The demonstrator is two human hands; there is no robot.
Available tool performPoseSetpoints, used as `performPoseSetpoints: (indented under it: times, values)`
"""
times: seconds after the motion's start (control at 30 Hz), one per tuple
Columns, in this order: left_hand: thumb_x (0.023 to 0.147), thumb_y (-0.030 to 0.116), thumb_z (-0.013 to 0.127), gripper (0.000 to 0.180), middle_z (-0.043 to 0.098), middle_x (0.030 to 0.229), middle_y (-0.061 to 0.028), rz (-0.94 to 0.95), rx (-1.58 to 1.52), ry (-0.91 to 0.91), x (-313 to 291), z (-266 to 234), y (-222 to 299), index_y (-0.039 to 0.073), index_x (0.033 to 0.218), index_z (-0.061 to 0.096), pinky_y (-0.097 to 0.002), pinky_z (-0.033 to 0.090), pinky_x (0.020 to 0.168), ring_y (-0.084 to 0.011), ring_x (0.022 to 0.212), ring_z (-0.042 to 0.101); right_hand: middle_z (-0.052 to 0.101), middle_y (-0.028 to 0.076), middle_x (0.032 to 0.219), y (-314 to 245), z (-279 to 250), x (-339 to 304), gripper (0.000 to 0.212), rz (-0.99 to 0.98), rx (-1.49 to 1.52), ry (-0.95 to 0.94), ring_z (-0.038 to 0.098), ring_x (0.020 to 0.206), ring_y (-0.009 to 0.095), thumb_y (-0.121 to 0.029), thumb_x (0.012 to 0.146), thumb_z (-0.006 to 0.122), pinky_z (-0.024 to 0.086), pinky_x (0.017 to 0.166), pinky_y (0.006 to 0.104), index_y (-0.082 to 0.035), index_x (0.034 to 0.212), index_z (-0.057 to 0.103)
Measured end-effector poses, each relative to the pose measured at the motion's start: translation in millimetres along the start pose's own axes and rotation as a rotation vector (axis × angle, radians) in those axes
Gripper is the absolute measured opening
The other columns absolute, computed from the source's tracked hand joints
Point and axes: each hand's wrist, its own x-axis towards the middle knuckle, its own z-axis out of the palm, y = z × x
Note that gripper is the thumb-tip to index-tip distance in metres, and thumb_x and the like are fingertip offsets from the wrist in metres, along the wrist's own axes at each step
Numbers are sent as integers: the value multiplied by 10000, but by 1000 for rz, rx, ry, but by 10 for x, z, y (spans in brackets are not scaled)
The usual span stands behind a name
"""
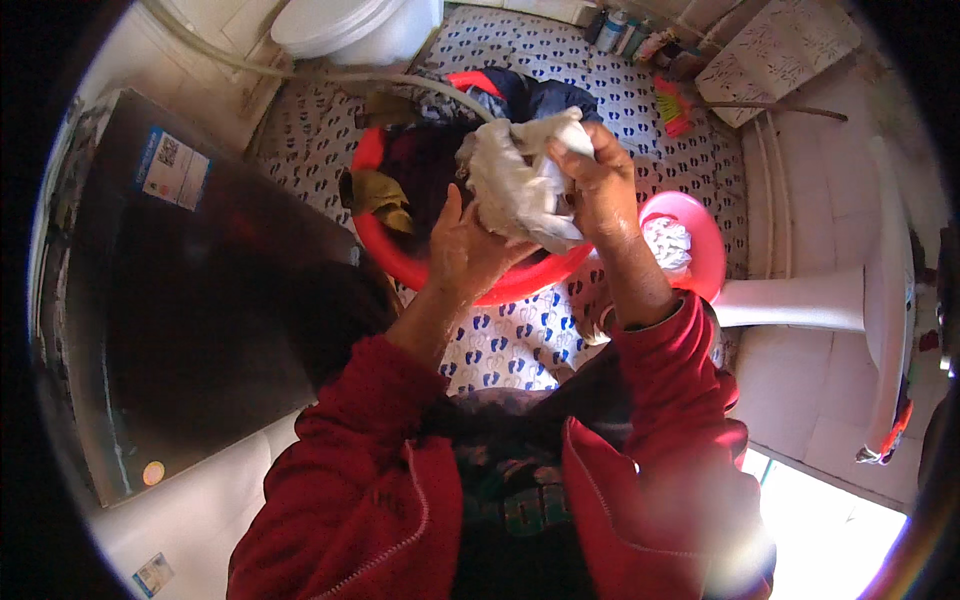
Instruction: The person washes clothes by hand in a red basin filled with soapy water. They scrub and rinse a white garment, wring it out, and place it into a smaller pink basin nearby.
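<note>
A bunched white wet-looking cloth [520, 190] is held up between my two hands, over the near part of a red tub [400, 262]. My right hand [603, 185] grips its right side, with the thumb and fingers closed on the folds. From the lower left, my left hand [468, 248] cups the cloth, thumb up and fingers partly hidden beneath it. Dark clothes [425, 160] fill the tub, and an olive-brown garment [380, 195] hangs over its left rim. A pale hose [400, 78] runs in from the upper left, its end meeting the top of the cloth.
Right of the tub, a pink basin [708, 235] holds a white cloth [667, 245]. Beyond stand a white toilet [340, 25], several bottles [612, 32] and a pink-and-yellow brush-like item [673, 105]. A dark appliance [220, 310] borders the left; a pedestal sink [800, 303] borders the right.
</note>
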Motion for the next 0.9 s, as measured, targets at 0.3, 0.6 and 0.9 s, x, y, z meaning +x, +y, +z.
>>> performPoseSetpoints:
  times: [0.3,0.6,0.9]
  values:
    - [1011,398,493,410,662,1178,-98,493,570,-68,819,-194,357,86,1244,624,-423,542,962,-254,1052,662,699,137,1050,305,626,-144,332,-821,-1242,-254,686,1007,388,-248,802,747,564,840,496,-104,1084,647]
    - [1035,292,447,319,674,1172,-74,151,230,-113,1241,-765,652,176,1295,590,-413,591,831,-249,1028,683,687,138,1176,1064,287,787,481,-755,-1119,-6,714,972,340,-308,887,735,584,801,420,-136,1318,610]
    - [1051,373,486,382,620,1278,-57,0,598,615,1166,-146,274,205,1390,536,-361,543,910,-177,1217,596,718,184,949,751,162,1155,252,-400,-1037,308,711,843,404,-347,929,707,562,728,518,-127,1049,680]
